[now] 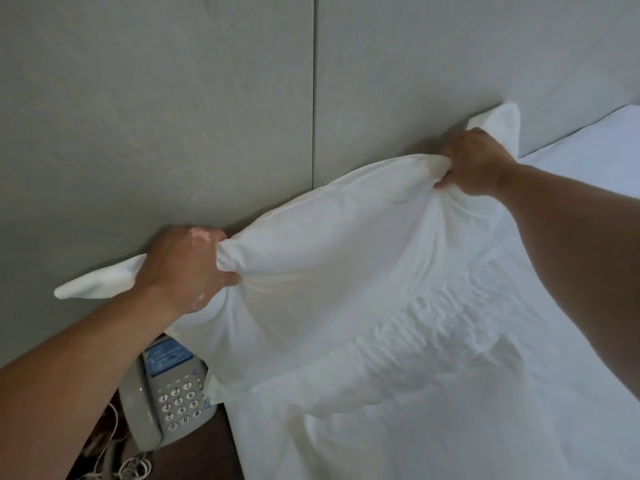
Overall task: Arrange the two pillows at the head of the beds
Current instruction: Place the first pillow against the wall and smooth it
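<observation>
Pillow [332,258] placement is the step in hand: one white pillow stretches across the middle of the frame, its top edge against the grey padded headboard [156,116], its lower part lying over the white bed [450,410]. The left hand [183,265], at centre left, has its grip bunched tight on the pillow's left upper corner, with a loose ear of the pillowcase poking out beyond it toward the left edge. The right hand [474,161], at upper right, has its grip clamped on the opposite corner, and another flap of case sticks up behind it. The pillow sags a little between the two hands. I cannot tell whether the ruffled white fabric lower in the frame is a second pillow or bedding. A telephone [173,389] sits at lower left on a dark bedside worktop [214,445], just beside the pillow's hanging corner.

Judging from this, the next move calls for settling the pillow flat and square to the headboard, tucking the loose ears in, and keeping the lower left corner off the telephone.
</observation>
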The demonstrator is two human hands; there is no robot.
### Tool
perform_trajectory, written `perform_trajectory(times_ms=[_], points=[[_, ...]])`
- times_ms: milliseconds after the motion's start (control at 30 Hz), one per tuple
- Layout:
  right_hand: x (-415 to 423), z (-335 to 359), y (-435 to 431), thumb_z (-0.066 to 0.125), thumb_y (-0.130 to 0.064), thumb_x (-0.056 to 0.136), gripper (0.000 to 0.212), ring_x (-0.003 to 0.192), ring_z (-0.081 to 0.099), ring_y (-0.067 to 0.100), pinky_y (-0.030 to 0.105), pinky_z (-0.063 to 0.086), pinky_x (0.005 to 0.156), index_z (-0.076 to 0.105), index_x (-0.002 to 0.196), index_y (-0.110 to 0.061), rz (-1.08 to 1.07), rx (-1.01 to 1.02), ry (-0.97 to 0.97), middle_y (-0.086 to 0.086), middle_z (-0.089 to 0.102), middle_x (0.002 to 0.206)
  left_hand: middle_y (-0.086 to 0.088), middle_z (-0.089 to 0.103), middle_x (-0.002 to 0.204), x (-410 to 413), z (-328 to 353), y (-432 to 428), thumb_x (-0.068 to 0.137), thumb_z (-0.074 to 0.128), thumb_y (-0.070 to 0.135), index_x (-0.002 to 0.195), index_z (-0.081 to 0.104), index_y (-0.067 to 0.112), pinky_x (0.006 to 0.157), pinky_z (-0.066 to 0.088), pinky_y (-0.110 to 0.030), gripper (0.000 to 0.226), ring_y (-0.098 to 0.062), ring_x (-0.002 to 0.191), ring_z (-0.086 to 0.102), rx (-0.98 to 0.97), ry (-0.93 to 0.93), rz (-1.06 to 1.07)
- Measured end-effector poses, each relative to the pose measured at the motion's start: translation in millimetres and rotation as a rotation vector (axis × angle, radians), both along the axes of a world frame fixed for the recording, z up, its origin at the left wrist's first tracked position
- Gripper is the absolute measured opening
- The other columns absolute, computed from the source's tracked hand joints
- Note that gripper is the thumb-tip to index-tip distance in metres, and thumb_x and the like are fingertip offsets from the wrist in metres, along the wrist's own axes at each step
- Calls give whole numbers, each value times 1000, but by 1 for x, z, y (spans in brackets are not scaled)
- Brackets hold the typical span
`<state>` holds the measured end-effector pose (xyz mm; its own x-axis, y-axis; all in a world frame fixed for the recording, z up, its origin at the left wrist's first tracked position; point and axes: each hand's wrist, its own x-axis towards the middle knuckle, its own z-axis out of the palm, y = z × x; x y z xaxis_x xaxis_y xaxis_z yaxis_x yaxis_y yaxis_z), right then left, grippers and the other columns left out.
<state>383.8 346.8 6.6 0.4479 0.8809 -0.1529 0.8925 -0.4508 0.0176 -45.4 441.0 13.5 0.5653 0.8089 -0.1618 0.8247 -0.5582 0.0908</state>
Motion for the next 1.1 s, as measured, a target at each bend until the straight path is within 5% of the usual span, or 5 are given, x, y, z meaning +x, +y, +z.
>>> perform_trajectory(times_ms=[167, 300, 467, 800, 1100], points=[[2, 6, -9, 89, -28, 74, 37, 80, 41, 28, 38, 37, 75, 55, 66, -18, 70, 116, 6, 3, 47, 78, -15, 79, 74, -10, -5, -7, 59, 103, 33, 85, 79, 5, 65, 43, -32, 45, -38, 70, 76, 93, -86, -23], [6, -21, -19, 86, -32, 78, 29, 86, 46, 32, 44, 45, 85, 75, 87, -7, 22, 105, -23, 12, 54, 85, -17, 79, 83, -10, -18, -8, 60, 102, 32, 94, 79, 3, 70, 55, -40, 51, -39, 78, 75, 49, -97, -5], [8, -33, -9, 83, -45, 75, 45, 107, 54, 43, 53, 48, 94, 70, 107, -17, -48, -34, -5, 6, 47, 91, -17, 79, 90, 1, -17, 4, 62, 99, 44, 92, 75, 6, 68, 39, -32, 54, -28, 70, 57, -24, -63, 54], [-29, 8, -67, 69, -8, 91, 77, 150, 30, 32, 51, 39, 113, 34, 159, -18, -168, 56, 88, 6, 32, 165, -14, 70, 126, -1, 10, -7, 69, 94, 45, 128, 60, 13, 93, 51, -41, 76, -38, 118, 64, -136, 64, 43], [-108, 1, -271, 81, -30, 85, 89, 144, 44, 31, 40, 35, 116, 34, 160, -20, -521, 17, 378, 9, 42, 161, -7, 51, 156, 37, 19, -141, 93, 74, 41, 157, 43, 15, 118, 39, -38, 77, -27, 146, 45, -296, -190, -171]])
